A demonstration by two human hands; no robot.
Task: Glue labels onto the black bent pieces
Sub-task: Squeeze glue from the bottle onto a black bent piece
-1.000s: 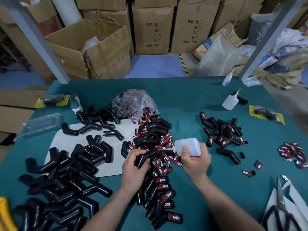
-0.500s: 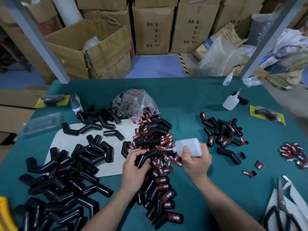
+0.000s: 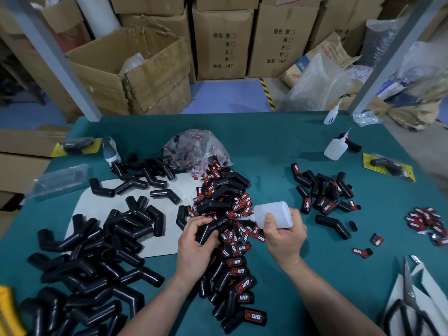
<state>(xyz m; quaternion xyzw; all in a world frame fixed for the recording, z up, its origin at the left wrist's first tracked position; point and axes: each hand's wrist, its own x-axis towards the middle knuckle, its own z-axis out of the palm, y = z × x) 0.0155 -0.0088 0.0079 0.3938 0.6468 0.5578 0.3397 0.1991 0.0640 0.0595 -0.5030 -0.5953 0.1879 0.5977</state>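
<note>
My left hand [image 3: 196, 248] grips a black bent piece [image 3: 210, 229] over the middle pile. My right hand [image 3: 284, 236] holds a translucent glue bottle [image 3: 272, 214] on its side, its nozzle pointing left at that piece. Under both hands lies a heap of red and black labels [image 3: 238, 204] mixed with labelled pieces [image 3: 240, 284]. Several unlabelled black bent pieces [image 3: 97, 258] are piled on the left, partly on a white sheet [image 3: 167, 246].
A plastic bag of labels [image 3: 196, 149] sits behind the heap. More pieces [image 3: 324, 190] and loose labels [image 3: 426, 221] lie to the right. Two spare glue bottles [image 3: 335, 149] stand at the back right. Scissors [image 3: 409, 304] rest at the front right. Cardboard boxes stand beyond the green table [image 3: 266, 141].
Almost nothing has moved. Both hands stay over the central heap, with the glue bottle's nozzle kept against the piece in my left hand.
</note>
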